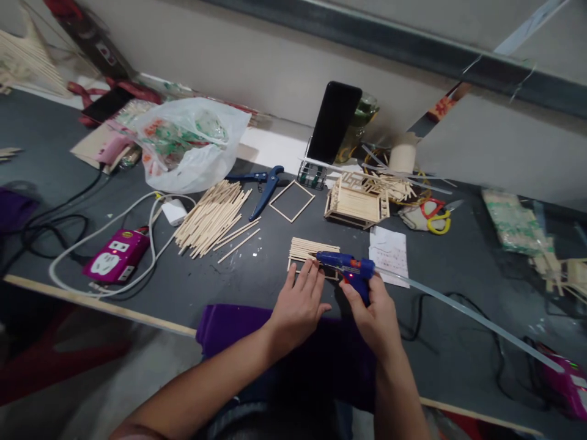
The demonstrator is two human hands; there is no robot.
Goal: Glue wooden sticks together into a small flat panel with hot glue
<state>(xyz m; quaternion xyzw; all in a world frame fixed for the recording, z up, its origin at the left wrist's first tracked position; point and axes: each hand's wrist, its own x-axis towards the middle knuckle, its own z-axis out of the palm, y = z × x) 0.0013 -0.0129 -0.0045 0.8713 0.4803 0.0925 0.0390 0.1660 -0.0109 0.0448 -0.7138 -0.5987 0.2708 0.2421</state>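
Note:
My right hand (pixel 378 308) is closed round the handle of a blue hot glue gun (pixel 345 261), from whose back a long translucent glue stick (pixel 458 300) trails to the right. The gun's nozzle points left, over a small panel of wooden sticks (pixel 308 246) lying on the table. With fingers stretched out, my left hand (pixel 299 299) rests on the panel's near side, its fingertips close to the nozzle and covering part of the panel. Behind lie a square stick frame (pixel 292 201) and a box-like stick piece (pixel 356 205).
Left of the panel lie loose sticks (pixel 213 220), a blue cutter (pixel 268 190), a plastic bag (pixel 192 143) and a magenta power strip (pixel 117 255). A phone (pixel 334 122) leans in a wire stand. Scissors (pixel 435 217) and paper (pixel 389 253) are to the right; a purple cloth (pixel 229 327) hangs in front.

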